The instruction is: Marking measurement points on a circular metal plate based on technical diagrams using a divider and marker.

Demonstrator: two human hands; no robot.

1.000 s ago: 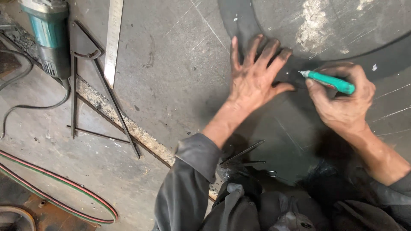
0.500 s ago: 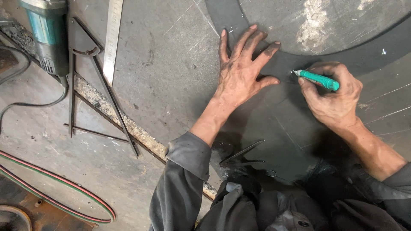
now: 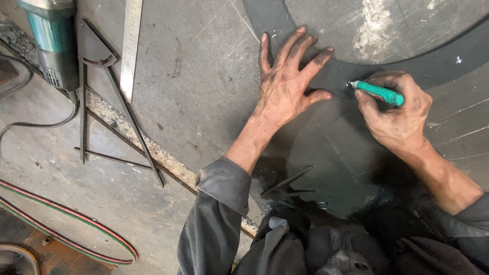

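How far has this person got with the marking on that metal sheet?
Already there: a dark curved band sweeps across the sheet, and thin scratched lines cross the metal. In hand: the left hand lies flat on the band's edge while the right hand puts the green marker tip on it. Untouched: the ruler and grinder lie aside; nothing looks cut.

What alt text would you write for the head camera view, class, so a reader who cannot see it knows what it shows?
A person's left hand presses flat on a dark curved template on a steel sheet, while the right hand holds a green marker to its edge. A steel ruler, a metal square and a teal angle grinder lie at left.
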